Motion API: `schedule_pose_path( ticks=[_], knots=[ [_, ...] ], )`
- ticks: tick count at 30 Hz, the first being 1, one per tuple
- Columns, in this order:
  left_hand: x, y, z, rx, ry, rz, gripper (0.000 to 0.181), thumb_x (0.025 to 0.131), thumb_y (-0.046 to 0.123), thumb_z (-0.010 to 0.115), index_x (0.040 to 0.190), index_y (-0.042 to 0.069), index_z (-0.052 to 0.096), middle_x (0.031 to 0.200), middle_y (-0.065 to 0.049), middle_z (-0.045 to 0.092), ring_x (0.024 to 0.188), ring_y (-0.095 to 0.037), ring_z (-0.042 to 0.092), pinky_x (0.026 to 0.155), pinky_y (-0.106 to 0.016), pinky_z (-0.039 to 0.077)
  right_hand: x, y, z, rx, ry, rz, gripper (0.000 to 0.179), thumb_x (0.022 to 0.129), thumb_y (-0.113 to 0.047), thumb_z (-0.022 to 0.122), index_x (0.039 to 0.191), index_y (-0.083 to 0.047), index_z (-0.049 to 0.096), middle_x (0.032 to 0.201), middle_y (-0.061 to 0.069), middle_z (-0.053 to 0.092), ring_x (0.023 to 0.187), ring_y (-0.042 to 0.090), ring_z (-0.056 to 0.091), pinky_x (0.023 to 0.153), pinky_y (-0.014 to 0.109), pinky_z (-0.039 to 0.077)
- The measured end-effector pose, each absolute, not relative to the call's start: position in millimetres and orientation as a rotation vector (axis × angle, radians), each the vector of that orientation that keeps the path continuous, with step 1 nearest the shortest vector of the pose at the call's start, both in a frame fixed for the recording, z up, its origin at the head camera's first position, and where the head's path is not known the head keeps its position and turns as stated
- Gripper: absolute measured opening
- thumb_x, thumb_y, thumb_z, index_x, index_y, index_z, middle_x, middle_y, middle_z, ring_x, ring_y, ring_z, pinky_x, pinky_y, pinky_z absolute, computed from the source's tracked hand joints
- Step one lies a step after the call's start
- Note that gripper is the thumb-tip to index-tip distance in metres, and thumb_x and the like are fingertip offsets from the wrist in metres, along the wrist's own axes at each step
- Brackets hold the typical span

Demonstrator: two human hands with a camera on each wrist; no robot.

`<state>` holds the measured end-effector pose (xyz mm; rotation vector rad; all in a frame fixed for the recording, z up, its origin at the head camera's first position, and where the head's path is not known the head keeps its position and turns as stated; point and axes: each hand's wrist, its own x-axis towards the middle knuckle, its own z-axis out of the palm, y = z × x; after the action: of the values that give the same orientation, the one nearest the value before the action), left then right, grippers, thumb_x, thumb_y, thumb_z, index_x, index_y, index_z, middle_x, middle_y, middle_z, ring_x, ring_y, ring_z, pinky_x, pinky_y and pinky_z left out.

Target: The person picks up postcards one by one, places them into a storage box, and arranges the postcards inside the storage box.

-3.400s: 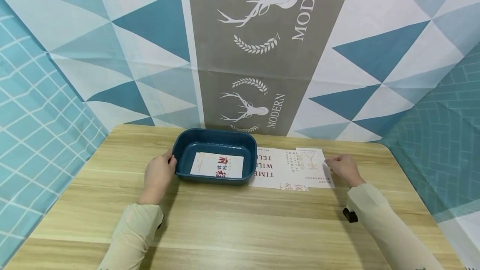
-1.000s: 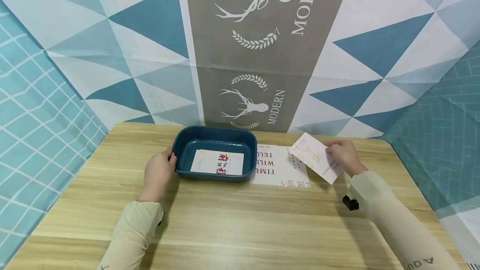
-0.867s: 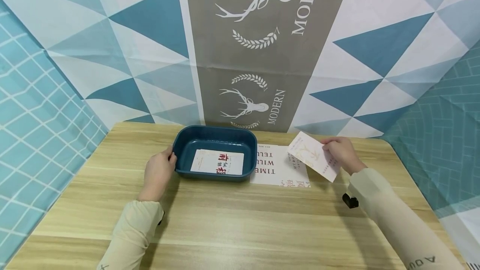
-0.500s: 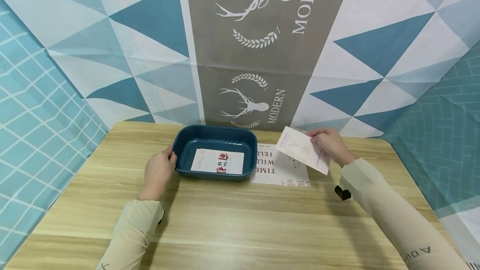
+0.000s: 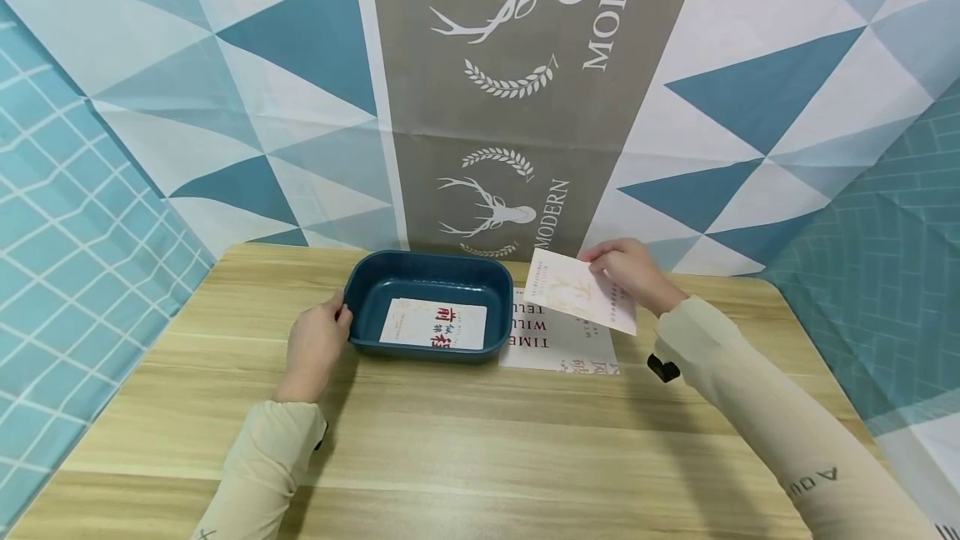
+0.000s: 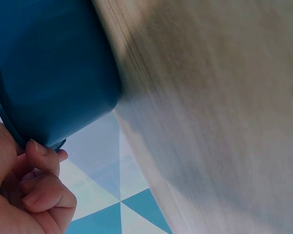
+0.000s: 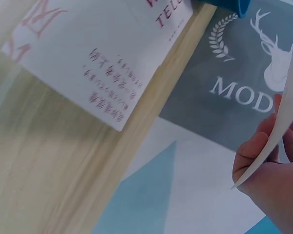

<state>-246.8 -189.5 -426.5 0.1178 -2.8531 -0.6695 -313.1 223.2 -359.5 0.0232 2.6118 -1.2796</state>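
Dark blue, the tray [image 5: 420,280] stands upright on the table [image 5: 465,457] between the two hands, just to the right of the left hand [image 5: 313,348], whose curled fingers and thumb grip its rim at the near corner. In it lie the inner cards [image 5: 465,325], flat on the bottom toward the person's side; they seem to overlap, and the count cannot be told. The right hand [image 5: 630,269] pinches the edge of the held card [image 5: 573,290], which is raised and tilted to that hand's left, outside the tray. Below it, leftward and nearer the person than the right hand, the loose cards [image 5: 558,350] lie flat, close against the tray's side, apparently overlapping. The work looks partway along: the inner cards are in, the held card is lifted but not in the tray, and the loose cards remain outside.
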Motion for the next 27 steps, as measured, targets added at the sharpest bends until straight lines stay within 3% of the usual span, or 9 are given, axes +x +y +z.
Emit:
schedule_pose_path(
  ticks=[8, 13, 22, 27],
  knots=[
    [-247, -190, -427, 0.108, -2.846, -0.669, 0.039, 0.094, 0.011, 0.044, 0.127, -0.007, 0.052, 0.113, -0.031, 0.060, 0.088, -0.043, 0.063, 0.078, -0.053, 0.048, -319, 202, -354, -0.014, 2.546, -1.317, 0.034, 0.088, -0.006, 0.042, 0.114, -0.003, 0.064, 0.122, 0.016, 0.060, 0.084, 0.019, 0.061, 0.067, 0.026, 0.051],
    [-247, -190, -427, 0.125, -2.863, -0.682, 0.040, 0.094, 0.012, 0.044, 0.129, -0.006, 0.051, 0.113, -0.032, 0.060, 0.079, -0.038, 0.062, 0.076, -0.051, 0.048, -323, 192, -353, -0.031, 2.540, -1.314, 0.033, 0.087, -0.006, 0.045, 0.113, -0.004, 0.065, 0.120, 0.016, 0.061, 0.078, 0.017, 0.062, 0.065, 0.026, 0.051],
    [-246, -189, -425, 0.143, -2.849, -0.692, 0.039, 0.094, 0.011, 0.045, 0.129, -0.005, 0.052, 0.114, -0.030, 0.060, 0.082, -0.039, 0.063, 0.076, -0.052, 0.049, -327, 177, -350, -0.055, 2.567, -1.292, 0.034, 0.084, -0.004, 0.047, 0.112, -0.004, 0.066, 0.124, 0.016, 0.060, 0.093, 0.023, 0.058, 0.069, 0.025, 0.048],
    [-247, -189, -426, 0.144, -2.854, -0.690, 0.039, 0.094, 0.012, 0.045, 0.129, -0.005, 0.052, 0.108, -0.030, 0.063, 0.070, -0.032, 0.057, 0.071, -0.049, 0.048, -329, 170, -349, -0.075, 2.569, -1.317, 0.033, 0.084, -0.003, 0.047, 0.111, -0.003, 0.067, 0.123, 0.014, 0.060, 0.097, 0.024, 0.058, 0.072, 0.025, 0.047]
  ],
)
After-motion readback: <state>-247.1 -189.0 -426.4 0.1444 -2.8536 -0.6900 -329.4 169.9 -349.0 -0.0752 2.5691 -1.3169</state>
